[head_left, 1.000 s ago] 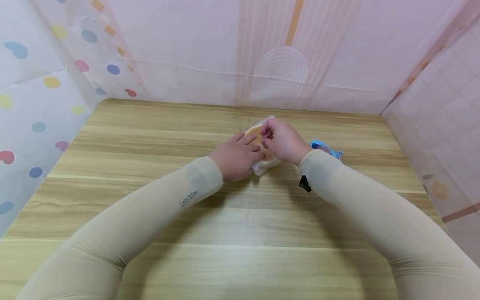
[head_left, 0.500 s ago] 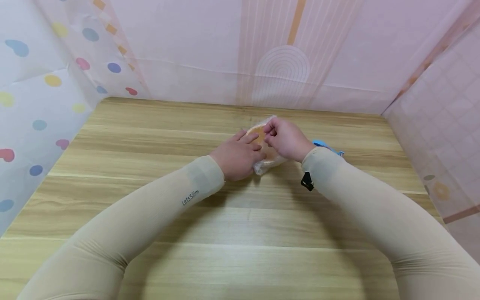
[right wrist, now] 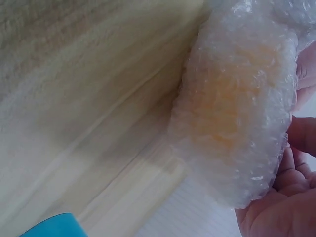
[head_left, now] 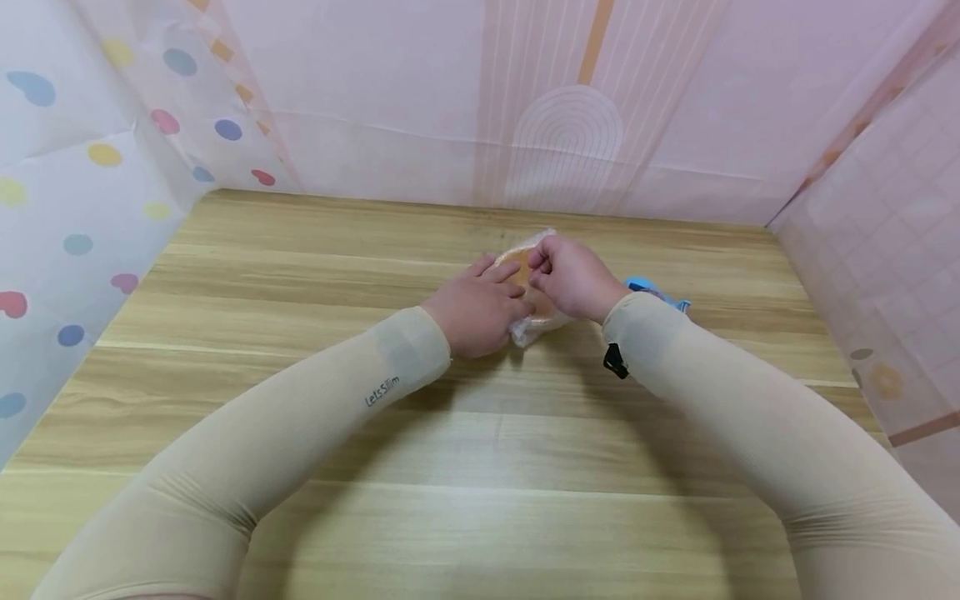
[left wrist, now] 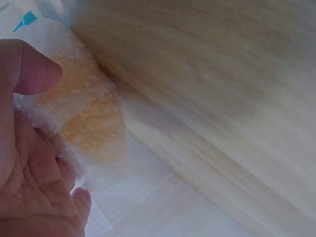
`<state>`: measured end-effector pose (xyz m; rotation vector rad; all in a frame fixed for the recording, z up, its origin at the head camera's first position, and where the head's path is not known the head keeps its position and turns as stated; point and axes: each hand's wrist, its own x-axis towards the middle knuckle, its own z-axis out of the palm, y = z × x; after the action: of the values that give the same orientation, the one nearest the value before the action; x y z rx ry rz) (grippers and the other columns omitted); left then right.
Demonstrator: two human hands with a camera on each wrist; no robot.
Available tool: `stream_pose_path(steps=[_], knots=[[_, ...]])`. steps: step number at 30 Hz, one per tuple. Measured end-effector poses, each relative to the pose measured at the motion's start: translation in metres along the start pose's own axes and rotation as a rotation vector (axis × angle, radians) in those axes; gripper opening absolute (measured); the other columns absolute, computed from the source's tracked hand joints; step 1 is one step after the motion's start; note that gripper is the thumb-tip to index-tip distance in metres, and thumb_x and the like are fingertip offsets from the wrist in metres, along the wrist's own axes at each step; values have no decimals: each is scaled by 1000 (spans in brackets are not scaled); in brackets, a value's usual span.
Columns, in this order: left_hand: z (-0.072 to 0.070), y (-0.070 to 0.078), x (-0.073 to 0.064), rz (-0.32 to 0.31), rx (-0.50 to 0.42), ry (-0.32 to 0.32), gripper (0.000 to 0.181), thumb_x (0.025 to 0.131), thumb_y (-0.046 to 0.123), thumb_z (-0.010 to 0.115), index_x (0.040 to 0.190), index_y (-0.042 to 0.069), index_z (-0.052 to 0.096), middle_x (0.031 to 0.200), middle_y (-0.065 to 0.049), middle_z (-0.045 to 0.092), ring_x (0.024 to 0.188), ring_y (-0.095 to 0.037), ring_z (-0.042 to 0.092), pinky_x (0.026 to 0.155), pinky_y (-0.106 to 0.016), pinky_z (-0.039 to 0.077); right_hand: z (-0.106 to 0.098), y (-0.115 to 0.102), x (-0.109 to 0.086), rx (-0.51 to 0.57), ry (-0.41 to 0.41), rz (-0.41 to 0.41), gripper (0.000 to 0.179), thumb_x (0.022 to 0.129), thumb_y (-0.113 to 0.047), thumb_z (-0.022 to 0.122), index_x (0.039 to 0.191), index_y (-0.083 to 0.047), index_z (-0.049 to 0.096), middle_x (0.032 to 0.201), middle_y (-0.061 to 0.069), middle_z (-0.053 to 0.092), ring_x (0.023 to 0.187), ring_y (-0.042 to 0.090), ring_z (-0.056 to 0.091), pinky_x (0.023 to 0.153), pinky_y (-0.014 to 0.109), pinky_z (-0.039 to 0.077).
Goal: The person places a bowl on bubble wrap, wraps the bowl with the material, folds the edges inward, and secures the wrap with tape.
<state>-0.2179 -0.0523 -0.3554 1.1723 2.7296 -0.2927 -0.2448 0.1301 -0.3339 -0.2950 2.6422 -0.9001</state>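
Observation:
A round orange thing in clear bubble wrap (head_left: 543, 305) lies near the back of the table. My left hand (head_left: 476, 315) rests spread over its left part, fingers fairly straight; in the left wrist view the thumb (left wrist: 42, 71) presses against the bubble wrap's side. From the right, my right hand (head_left: 576, 279) has its thumb and fingertips drawn together at the wrap's top, pinching at it. Whatever thin piece is between those fingertips is too small to make out. The right wrist view shows the wrapped side (right wrist: 227, 108) close up, the right fingers curled behind it.
A blue tape dispenser (head_left: 637, 284) lies just right of the package, partly behind the right wrist. The wood-grain table (head_left: 420, 517) is bounded by patterned walls at the back, left and right. A black strap end (head_left: 616, 361) hangs from the right cuff.
The right hand has shifted slightly right and back from the left hand, its fingertips staying over the wrapped thing. My left hand stays in place; the view tilts slightly.

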Motion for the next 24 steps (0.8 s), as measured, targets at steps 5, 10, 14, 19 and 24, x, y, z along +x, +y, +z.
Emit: stream_pose_path(steps=[5,10,14,19,24], knots=[[-1,0,1,5,-3,7,51,107,29,46,158,26,49,164,0,48,165,-29,16,136,-55,10,-1,2,1,-4,-8,-6,17,106,-11,61,121,-3,59,111,13,65,99,24,61,87,33,55],[-2,1,1,12,-1,18,48,107,29,47,155,26,53,165,0,48,165,-29,15,135,-55,11,-1,1,3,-32,-35,13,14,106,-10,61,118,-3,59,111,12,65,99,24,61,86,32,55],[-2,2,0,15,1,28,47,107,28,48,154,26,54,164,0,49,165,-29,17,135,-55,12,0,1,4,-54,-53,49,11,107,-10,58,117,-5,57,112,12,64,100,24,60,83,30,54],[-2,3,-1,15,-2,44,47,106,26,47,152,27,56,160,-1,54,164,-29,20,135,-55,14,2,1,3,-123,-49,50,9,108,-10,55,116,-6,56,109,11,63,96,24,59,79,30,53],[-1,4,-1,15,-3,64,47,105,23,46,149,27,60,157,-1,57,164,-30,22,135,-54,15,6,3,3,-210,-22,23,8,104,-7,55,112,-6,56,101,10,63,90,24,58,78,32,51]])
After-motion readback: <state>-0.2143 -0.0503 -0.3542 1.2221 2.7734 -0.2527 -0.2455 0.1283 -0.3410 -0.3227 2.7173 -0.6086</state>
